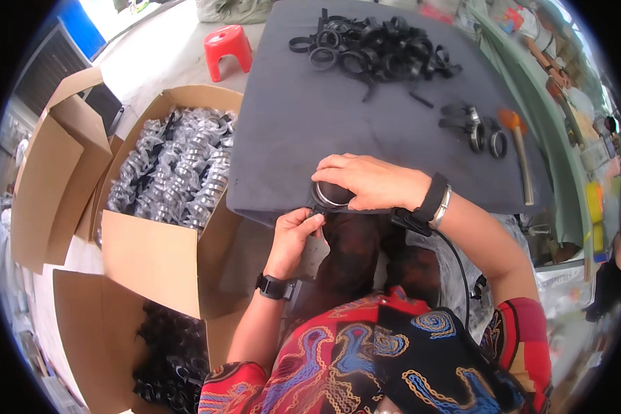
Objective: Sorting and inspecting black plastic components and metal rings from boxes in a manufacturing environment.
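At the near edge of the grey-covered table [283, 131], my right hand [376, 181] is closed over a black ring-shaped part [332, 196] with a silvery inner rim. Its fingers and palm hide much of the part. Below and to the left, my left hand [293, 238] pinches a small black tab on the ring's near side between thumb and fingers. Farther off on the table lies a heap of black rings [386, 52]. A smaller group of black rings [476, 131] rests to the right, beside a mallet [523, 155] with an orange head and a wooden handle.
On my left stands an open cardboard box [152, 255] full of plastic-wrapped rings [179, 165]. Nearer me, another carton [90, 331] holds loose black parts [169, 359]. A red stool [228, 50] stands past the table's far left side. Green cloth [531, 131] hangs along the right.
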Demonstrator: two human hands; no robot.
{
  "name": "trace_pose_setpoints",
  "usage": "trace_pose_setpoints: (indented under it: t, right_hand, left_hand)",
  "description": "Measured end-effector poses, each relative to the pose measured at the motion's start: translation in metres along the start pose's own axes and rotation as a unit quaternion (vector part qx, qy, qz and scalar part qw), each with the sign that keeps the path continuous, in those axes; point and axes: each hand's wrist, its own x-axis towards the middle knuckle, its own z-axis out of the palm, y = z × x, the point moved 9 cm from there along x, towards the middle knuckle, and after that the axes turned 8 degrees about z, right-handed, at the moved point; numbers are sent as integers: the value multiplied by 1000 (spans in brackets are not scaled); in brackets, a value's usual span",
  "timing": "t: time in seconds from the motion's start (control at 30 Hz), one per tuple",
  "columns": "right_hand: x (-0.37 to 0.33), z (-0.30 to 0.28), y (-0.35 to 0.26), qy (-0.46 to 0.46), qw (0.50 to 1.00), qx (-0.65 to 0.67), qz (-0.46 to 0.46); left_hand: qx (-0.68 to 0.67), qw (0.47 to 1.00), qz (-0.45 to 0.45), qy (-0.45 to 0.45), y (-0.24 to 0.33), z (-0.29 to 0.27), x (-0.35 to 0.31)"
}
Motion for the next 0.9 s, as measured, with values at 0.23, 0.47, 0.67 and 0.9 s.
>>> trace_pose_setpoints:
  t: [0.23,0.47,0.67,0.9]
  right_hand:
    - [17,13,-7,-59,997,-53,-5]
    - [19,20,-7,-111,989,-83,43]
    - [34,17,-3,62,990,-105,74]
    - [52,50,8,128,983,-113,67]
  left_hand:
    - [2,1000,11,11,-5,-6,2]
    - [4,1000,-14,6,-13,-9,1]
    - [21,1000,-3,1,-9,-2,2]
    - [4,1000,16,19,-12,-9,4]
